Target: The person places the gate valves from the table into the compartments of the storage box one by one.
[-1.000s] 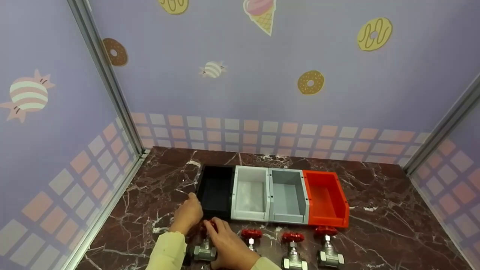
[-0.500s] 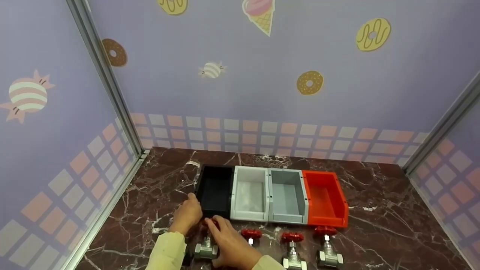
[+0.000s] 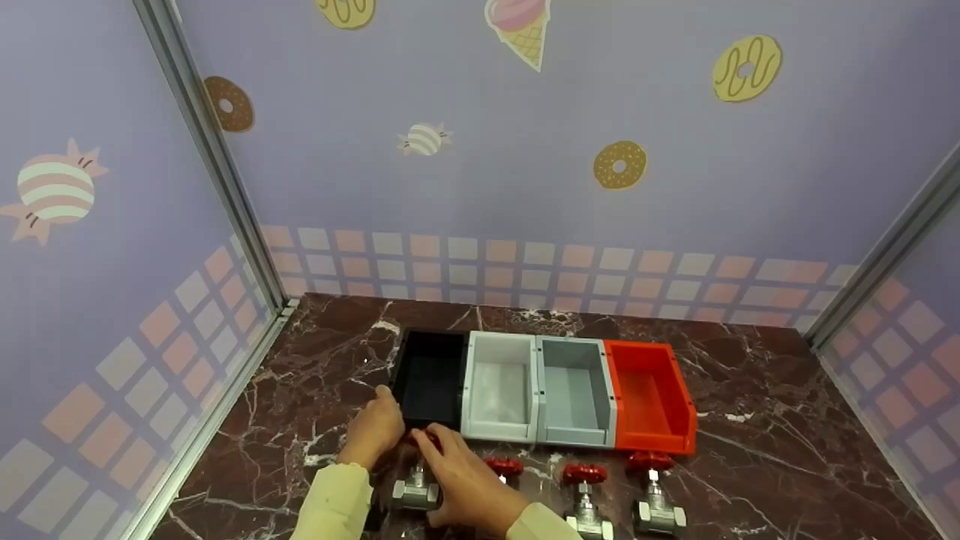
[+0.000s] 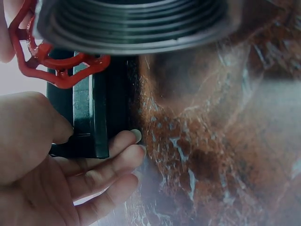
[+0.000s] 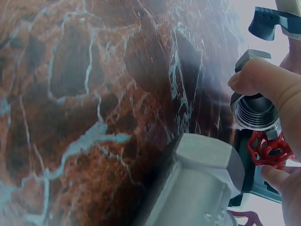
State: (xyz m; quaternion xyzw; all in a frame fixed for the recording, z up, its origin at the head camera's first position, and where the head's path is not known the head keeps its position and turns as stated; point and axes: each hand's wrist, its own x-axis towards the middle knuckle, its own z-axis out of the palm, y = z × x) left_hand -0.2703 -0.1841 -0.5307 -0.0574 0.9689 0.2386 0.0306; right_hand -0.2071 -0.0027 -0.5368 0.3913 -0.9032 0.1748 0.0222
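Both hands are at work at the left end of the bench [image 3: 757, 427], a dark red surface with pale veins. On the left, the left hand [image 3: 375, 427] pinches the near left corner of a black bin [image 3: 431, 379], thumb on one side of its wall and fingers on the other. Just to its right, the right hand [image 3: 472, 480] grips a metal valve [image 3: 416, 491], with a finger on the red handwheel [image 4: 63, 77] and the thumb on the body. This valve is just on the near side of the black bin, its wheel towards the far side; the left wrist view shows its threaded opening [image 4: 136, 28]. A white bin [image 3: 501, 386], a grey bin [image 3: 574, 390] and an orange-red bin [image 3: 649, 397] continue the row rightward. Three more valves stand nearer, the first mostly hidden by the right hand. Any marking on the valve bodies is too blurred to read.
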